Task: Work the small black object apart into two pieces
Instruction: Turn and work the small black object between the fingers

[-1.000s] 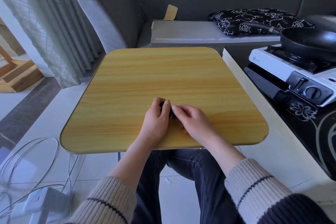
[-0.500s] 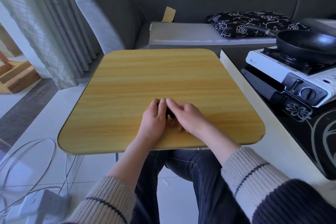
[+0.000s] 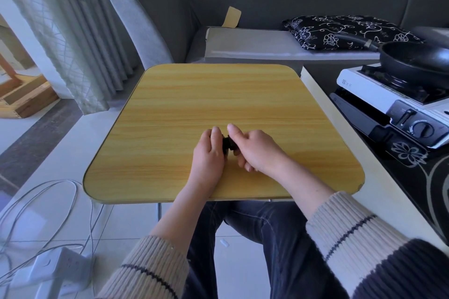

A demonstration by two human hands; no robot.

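Observation:
A small black object (image 3: 228, 144) is pinched between both hands just above the near middle of the yellow wooden table (image 3: 218, 94). My left hand (image 3: 209, 153) grips its left side with thumb and fingers. My right hand (image 3: 255, 149) grips its right side, thumb raised on top. Only a narrow dark strip of the object shows between the fingers; whether it is one piece or two cannot be told.
A portable gas stove (image 3: 398, 102) with a black frying pan (image 3: 415, 60) stands on the white counter to the right. A grey sofa (image 3: 243, 7) with a patterned cushion (image 3: 340, 30) lies behind the table. Cables and a power strip (image 3: 56, 267) lie on the floor at left.
Both hands have stayed on the black object. They have parted slightly, so more of the object shows between them, and the right thumb has lifted.

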